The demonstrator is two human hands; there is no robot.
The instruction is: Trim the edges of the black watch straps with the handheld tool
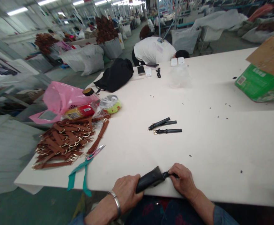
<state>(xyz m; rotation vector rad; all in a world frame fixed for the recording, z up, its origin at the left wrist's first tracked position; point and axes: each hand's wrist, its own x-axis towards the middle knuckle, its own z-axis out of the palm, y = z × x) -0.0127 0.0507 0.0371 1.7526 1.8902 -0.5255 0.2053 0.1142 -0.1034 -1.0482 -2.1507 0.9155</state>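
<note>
My left hand [127, 191], with a silver bangle at the wrist, is wrapped round a dark tube-like piece [150, 179] that widens toward its right end. Just beyond that end, my right hand [181, 178] pinches a short black strap [166, 174], mostly hidden by the fingers. Whether the strap touches the dark piece I cannot tell. Both hands are low over the table's front edge. Farther in on the white table [132, 150] lie a black buckled strap [167, 131] and, behind it, two more black straps [160, 123] crossing each other.
Brown straps with metal rings [65, 140] are heaped at the left, beside scissors [96, 152] with teal ribbon [77, 173]. Behind them are a pink bag [62, 98] and a black bag [115, 75]. A green box [258, 82] stands right. A person [154, 50] leans at the far edge.
</note>
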